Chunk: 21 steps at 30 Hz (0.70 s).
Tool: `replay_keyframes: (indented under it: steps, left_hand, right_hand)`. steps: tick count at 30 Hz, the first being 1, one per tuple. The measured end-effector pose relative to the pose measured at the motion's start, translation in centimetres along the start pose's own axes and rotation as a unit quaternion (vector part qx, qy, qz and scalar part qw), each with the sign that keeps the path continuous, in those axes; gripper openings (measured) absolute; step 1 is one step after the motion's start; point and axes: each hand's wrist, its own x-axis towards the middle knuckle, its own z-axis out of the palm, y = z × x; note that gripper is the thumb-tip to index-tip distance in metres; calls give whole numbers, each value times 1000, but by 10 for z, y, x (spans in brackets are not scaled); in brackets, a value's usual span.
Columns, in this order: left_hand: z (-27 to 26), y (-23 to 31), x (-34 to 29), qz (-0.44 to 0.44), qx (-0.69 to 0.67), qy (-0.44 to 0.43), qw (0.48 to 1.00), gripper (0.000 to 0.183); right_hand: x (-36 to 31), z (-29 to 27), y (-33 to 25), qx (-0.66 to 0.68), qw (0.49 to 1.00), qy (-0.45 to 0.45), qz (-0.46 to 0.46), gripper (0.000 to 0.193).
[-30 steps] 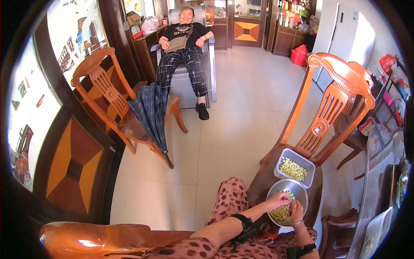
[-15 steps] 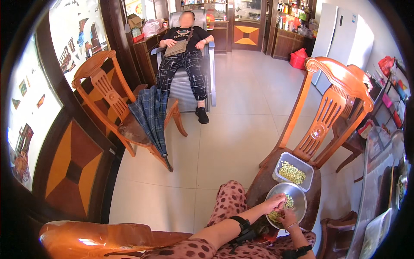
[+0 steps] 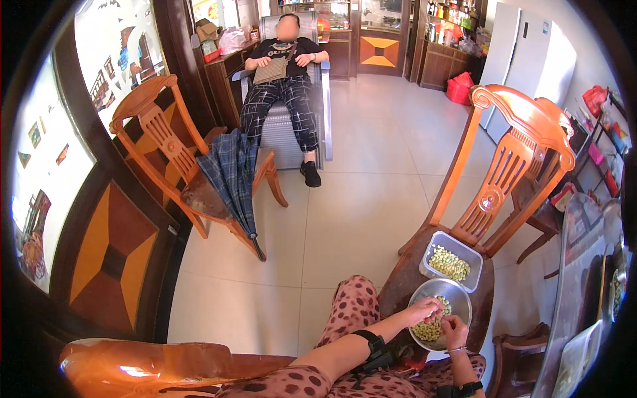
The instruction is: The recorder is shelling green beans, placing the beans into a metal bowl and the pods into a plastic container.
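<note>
Both hands are working right over the round metal bowl [image 3: 448, 296], which is sitting on the seat of the carved wooden chair [image 3: 504, 186] in front of the person's spotted trousers. The left hand [image 3: 424, 309] is reaching in over the bowl's near rim, fingers curled together over the pile of pale yellow-green beans [image 3: 430, 328]; whether they are pinching one is too small to tell. The right hand [image 3: 454, 330] is sitting just beside it at the bowl's lower edge, fingers bunched, and again the grip cannot be made out. Just behind the bowl, touching or nearly so, a grey rectangular plastic tub [image 3: 454, 261] is holding more of the same beans. Across the tiled floor, another person is reclining in a grey armchair [image 3: 286, 126], and a folded plaid umbrella [image 3: 233, 174] is leaning against a second wooden chair [image 3: 166, 146].
</note>
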Motion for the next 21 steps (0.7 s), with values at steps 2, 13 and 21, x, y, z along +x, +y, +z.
replay_keyframes:
  steps: [2, 13, 21]
  left_hand:
    - [7, 13, -4, -27, 42, -23, 998, 23]
    - [11, 6, -2, -6, 106, -32, 994, 24]
    - [12, 6, -3, -6, 109, -13, 994, 22]
  right_hand:
    - [1, -5, -12, 89, 993, 18, 79, 8]
    - [6, 5, -3, 145, 981, 69, 112, 15]
    - [3, 10, 2, 146, 984, 75, 69, 14]
